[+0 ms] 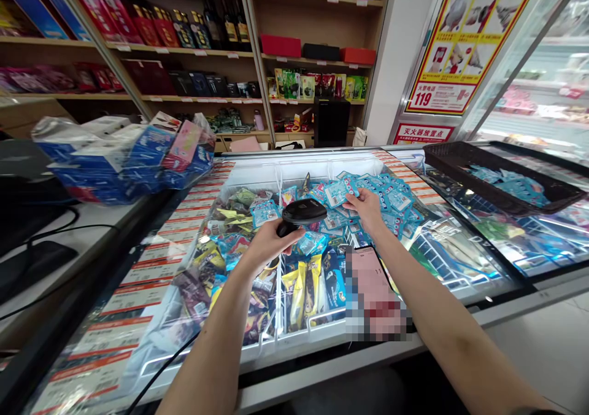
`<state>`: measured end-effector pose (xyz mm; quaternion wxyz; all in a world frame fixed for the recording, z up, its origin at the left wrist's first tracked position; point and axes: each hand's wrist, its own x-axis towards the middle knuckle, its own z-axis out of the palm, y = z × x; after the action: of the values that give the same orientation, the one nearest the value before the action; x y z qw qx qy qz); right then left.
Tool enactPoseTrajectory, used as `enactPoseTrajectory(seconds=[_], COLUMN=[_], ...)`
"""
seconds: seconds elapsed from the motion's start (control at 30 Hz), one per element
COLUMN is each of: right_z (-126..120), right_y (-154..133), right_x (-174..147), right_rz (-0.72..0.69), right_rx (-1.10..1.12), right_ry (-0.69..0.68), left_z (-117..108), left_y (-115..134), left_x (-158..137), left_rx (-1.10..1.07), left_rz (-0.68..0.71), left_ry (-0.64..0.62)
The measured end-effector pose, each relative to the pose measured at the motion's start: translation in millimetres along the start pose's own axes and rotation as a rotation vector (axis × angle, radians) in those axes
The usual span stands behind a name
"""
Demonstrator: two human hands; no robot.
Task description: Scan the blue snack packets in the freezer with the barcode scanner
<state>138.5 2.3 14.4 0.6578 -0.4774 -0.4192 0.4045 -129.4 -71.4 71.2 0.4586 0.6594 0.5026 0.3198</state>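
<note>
A black handheld barcode scanner [304, 211] is gripped in my left hand [273, 243], its head tilted toward the right. My right hand [367, 209] pinches the edge of a small light-blue packet [338, 193], whose barcode side faces up close to the scanner's head. Beneath and beyond my right hand spreads a pile of similar blue packets [398, 201] on the freezer's glass top. A phone [375, 286], partly blurred out, lies on the glass between my forearms.
Under the glass, the chest freezer [257, 356] holds wrapped ice creams. A dark basket [519, 209] with more blue packets stands at the right. Plastic-wrapped blue-and-white boxes [110, 163] sit at the left. A black cable [161, 366] crosses the front left. Stocked shelves [184, 46] rise behind.
</note>
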Motion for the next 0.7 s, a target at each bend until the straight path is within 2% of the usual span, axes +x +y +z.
enactPoseTrajectory(seconds=[0.43,0.57,0.7], right_z=[0.7,-8.4,-26.4], right_y=[-6.5,-6.6,-6.3], right_x=[-1.6,7.0,16.5], right_rz=[-0.029,-0.132,-0.187], right_rx=[-0.015,-0.069,-0.191], right_ry=[0.006,0.095,0.198], left_z=[-0.6,-3.1,-9.0], left_y=[-0.9,-2.1,-6.9], left_x=[0.6,1.0,4.3], left_rx=[-0.03,-0.037,-0.142], left_rz=[0.004,-0.009,-0.012], left_ry=[0.01,0.094,0.289])
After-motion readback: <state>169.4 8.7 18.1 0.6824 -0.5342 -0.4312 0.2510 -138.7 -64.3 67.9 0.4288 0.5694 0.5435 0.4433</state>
